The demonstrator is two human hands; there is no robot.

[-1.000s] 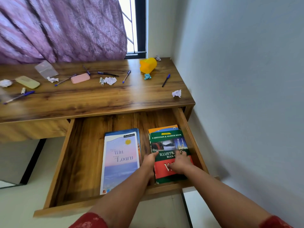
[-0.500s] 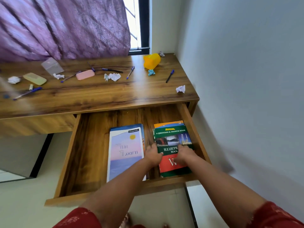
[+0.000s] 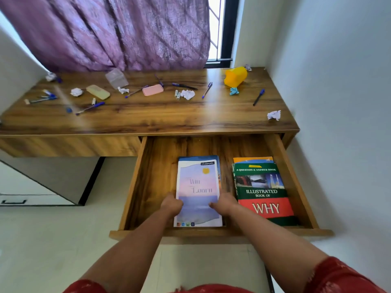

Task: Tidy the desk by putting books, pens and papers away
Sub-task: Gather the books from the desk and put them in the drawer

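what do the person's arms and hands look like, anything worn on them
Both forearms are bare. The left hand and right hand show no gloves; rings or a watch are not visible. Red patterned sleeves show at the upper arms, at the frame's bottom edge.

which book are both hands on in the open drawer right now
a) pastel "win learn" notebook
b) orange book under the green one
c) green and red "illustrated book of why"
a: the left hand and right hand hold the two side edges of the pastel "win learn" notebook, clear of the green book.

left hand point(image 3: 171, 205), right hand point(image 3: 224, 203): gripping notebook point(image 3: 197, 187) edges | in open drawer point(image 3: 156, 178)
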